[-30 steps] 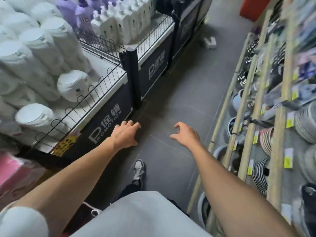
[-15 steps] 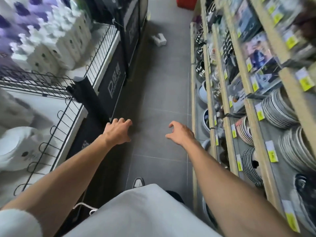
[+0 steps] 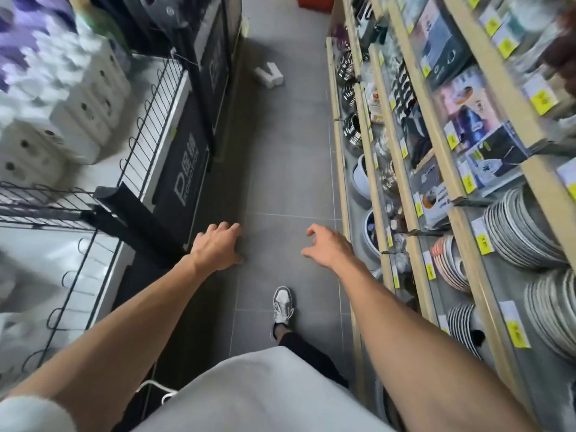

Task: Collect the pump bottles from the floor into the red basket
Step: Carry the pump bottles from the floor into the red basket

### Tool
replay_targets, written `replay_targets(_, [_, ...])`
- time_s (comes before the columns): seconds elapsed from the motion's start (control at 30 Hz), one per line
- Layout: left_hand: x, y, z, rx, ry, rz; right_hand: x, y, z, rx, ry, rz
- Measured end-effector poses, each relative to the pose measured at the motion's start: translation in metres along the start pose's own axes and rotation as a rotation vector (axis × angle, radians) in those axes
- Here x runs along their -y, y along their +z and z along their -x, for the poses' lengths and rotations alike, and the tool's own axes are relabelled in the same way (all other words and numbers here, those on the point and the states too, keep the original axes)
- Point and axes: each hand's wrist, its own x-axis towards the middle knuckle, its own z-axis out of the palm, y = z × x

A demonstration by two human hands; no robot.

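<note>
Both bare arms are stretched forward, the left hand and right hand held palm-down with fingers loosely curled, nothing being held.

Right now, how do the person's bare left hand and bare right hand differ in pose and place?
The bare left hand has its fingers together and bent down; the bare right hand has its fingers spread and hooked, thumb out. The left hand is next to the black promotion panel; the right hand is by the pale wooden shelf rack. Both are palm down, holding nothing, over the grey tiled floor.
</note>
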Motion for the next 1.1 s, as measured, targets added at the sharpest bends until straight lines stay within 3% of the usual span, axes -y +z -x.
replay_targets(0.47, [-0.026, -0.107, -0.183, -0.169, 0.047, 0.011, 0.014, -0.117, -0.195, -0.084, -0.084, 0.031])
replay_targets(0.73, [-0.011, -0.16, -0.271, -0.034, 0.002, 0.026, 0.044, -0.153, -0.291, -0.097, -0.125, 0.056])
replay_targets(1.1, [0.023, -0.232, -0.409, -0.076, 0.055, -0.017, 0.101, -0.198, -0.41, -0.147, -0.088, 0.052])
